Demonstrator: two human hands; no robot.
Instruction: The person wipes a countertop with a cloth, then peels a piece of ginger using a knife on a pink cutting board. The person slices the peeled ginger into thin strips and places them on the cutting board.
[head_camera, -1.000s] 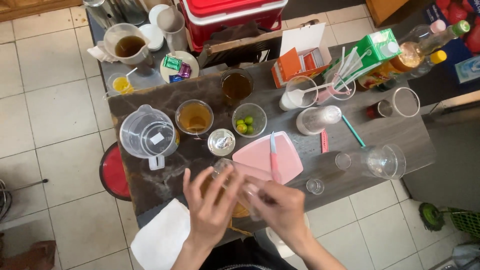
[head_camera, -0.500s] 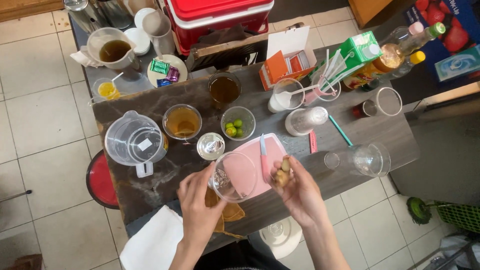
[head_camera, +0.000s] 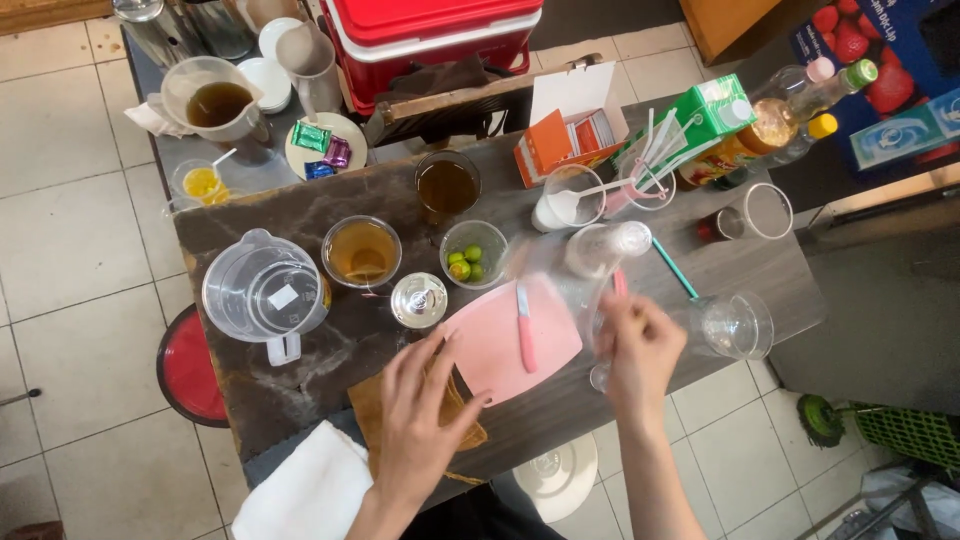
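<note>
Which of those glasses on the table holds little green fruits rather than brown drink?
The small glass just beyond the pink cutting board; its neighbours and hold brown liquid.

- The right hand (head_camera: 640, 350) is motion-blurred, and whatever clear glass (head_camera: 605, 335) it's got is mostly a smear, so the grip is anyone's guess.
- The left hand (head_camera: 425, 425) covers most of the brown cloth (head_camera: 465, 420), only the edges peek out.
- The red cooler (head_camera: 430, 35) is chopped off by the top edge, and so are the metal pots (head_camera: 190, 25) next to it.
- The white towel (head_camera: 305, 495) runs off the bottom edge.
- Both forearms leave the frame at the bottom.
- The candy wrappers (head_camera: 322, 150) on the little plate are too small to make out.
</note>
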